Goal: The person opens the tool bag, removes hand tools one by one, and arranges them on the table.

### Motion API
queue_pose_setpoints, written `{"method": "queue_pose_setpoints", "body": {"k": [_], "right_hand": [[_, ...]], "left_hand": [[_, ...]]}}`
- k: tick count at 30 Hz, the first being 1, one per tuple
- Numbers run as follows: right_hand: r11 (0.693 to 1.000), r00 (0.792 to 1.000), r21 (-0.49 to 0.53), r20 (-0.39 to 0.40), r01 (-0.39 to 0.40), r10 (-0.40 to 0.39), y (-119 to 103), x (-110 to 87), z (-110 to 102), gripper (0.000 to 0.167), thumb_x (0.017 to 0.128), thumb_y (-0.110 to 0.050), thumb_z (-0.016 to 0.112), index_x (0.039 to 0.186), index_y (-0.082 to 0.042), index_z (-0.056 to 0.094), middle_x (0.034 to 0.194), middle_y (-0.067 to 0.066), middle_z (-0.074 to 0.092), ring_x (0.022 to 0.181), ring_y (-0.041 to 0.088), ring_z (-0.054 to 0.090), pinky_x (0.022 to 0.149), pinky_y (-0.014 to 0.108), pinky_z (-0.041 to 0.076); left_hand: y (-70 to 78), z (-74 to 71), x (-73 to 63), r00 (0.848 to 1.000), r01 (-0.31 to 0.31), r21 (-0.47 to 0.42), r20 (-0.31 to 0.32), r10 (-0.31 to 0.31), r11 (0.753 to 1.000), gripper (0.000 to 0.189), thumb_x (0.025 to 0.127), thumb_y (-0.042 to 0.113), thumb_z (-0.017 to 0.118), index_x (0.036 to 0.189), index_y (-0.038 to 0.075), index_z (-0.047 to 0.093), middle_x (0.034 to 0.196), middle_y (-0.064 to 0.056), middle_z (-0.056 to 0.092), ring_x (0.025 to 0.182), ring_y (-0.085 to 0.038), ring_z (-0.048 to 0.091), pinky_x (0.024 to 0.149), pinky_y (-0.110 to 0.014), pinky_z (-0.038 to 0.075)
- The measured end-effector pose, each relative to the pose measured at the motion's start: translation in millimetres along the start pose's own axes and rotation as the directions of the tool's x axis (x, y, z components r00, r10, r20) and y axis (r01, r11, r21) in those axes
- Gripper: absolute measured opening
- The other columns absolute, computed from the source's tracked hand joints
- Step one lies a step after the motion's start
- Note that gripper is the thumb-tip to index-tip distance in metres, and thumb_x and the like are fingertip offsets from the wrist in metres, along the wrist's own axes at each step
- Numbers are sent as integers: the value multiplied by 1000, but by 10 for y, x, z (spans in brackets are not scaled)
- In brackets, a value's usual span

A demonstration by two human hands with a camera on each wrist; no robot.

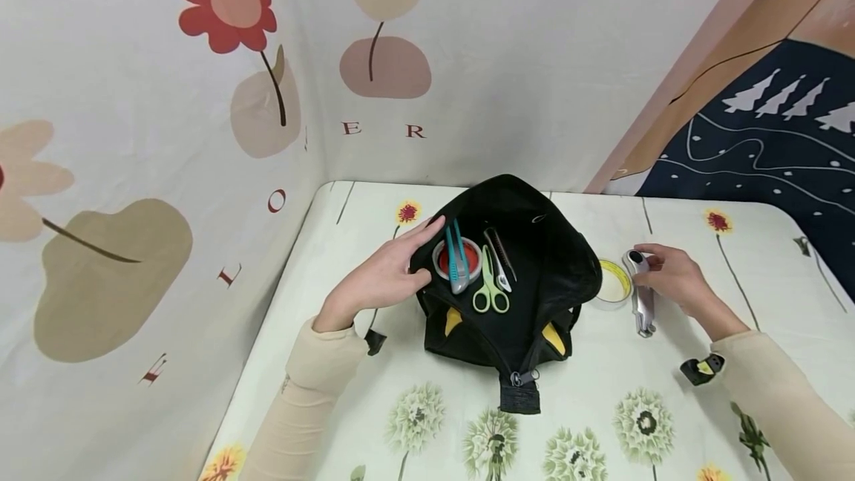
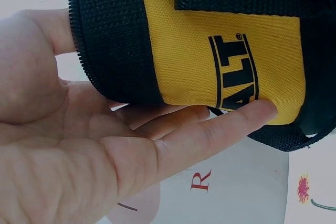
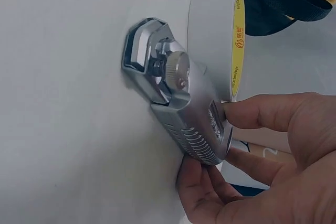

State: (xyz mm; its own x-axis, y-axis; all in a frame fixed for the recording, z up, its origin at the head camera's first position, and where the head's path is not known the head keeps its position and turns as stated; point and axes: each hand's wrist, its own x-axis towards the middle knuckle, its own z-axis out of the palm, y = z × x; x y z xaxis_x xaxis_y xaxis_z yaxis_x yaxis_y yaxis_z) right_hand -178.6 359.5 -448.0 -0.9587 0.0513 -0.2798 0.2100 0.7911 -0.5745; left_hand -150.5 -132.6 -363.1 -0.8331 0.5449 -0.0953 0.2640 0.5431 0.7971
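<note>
A black tool bag with yellow panels (image 1: 514,329) stands with its mouth spread wide. My left hand (image 1: 384,269) holds its left rim, thumb on one side and fingers along the yellow outer side (image 2: 184,56). Inside the bag lie a teal box cutter (image 1: 457,258), green-handled scissors (image 1: 490,295), a tape roll with a red inside (image 1: 473,262) and a slim dark tool (image 1: 496,249). At the bag's right, my right hand (image 1: 675,280) pinches the end of a silver utility knife (image 3: 191,114) with a knurled screw. The knife is tilted close to the tablecloth.
A white tape roll with a yellow inner ring (image 1: 614,280) lies between the bag and the knife. The bag's zip end (image 1: 519,396) points toward me. Printed fabric walls (image 1: 467,132) rise behind and left of the flowered tablecloth (image 1: 374,407).
</note>
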Motion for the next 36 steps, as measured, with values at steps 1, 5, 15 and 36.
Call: {"method": "queue_pose_setpoints", "body": {"k": [1, 5, 15, 36], "right_hand": [[1000, 1000, -7, 5, 2, -2, 0, -1, -1, 73, 97, -2, 74, 160, 16, 41, 139, 42, 53, 114, 48, 57, 88, 44, 55], [1000, 1000, -13, 13, 5, -5, 7, -18, 1, 72, 101, -5, 70, 161, 16, 39, 141, 43, 51, 119, 52, 57, 94, 54, 54], [998, 997, -7, -41, 59, -59, 23, -85, 5, 67, 108, -16, 66, 161, 14, 39, 144, 45, 53, 132, 60, 54, 104, 68, 51], [983, 927, 132, -368, 127, -70, -357, -226, 70, 53, 111, -13, 62, 160, 4, 53, 148, 34, 61, 138, 49, 55, 112, 58, 44]], "left_hand": [[-1, 1, 2, 1000, -1, 0, 1, 1, 1000, 88, 101, 3, 53, 180, 20, 18, 186, -12, 12, 52, -13, 22, 61, -32, 36], [2, 2, 6, 1000, -2, -5, 4, 2, 1000, 88, 102, 3, 53, 180, 20, 18, 186, -13, 12, 52, -13, 22, 60, -32, 36], [-2, 2, 6, 1000, -2, 6, 4, 2, 1000, 88, 102, 3, 53, 180, 20, 18, 186, -13, 12, 52, -13, 23, 62, -33, 36], [-2, 1, -6, 1000, 2, -3, -1, -2, 1000, 88, 101, 2, 53, 180, 20, 18, 186, -9, 11, 53, -13, 21, 61, -31, 34]]}}
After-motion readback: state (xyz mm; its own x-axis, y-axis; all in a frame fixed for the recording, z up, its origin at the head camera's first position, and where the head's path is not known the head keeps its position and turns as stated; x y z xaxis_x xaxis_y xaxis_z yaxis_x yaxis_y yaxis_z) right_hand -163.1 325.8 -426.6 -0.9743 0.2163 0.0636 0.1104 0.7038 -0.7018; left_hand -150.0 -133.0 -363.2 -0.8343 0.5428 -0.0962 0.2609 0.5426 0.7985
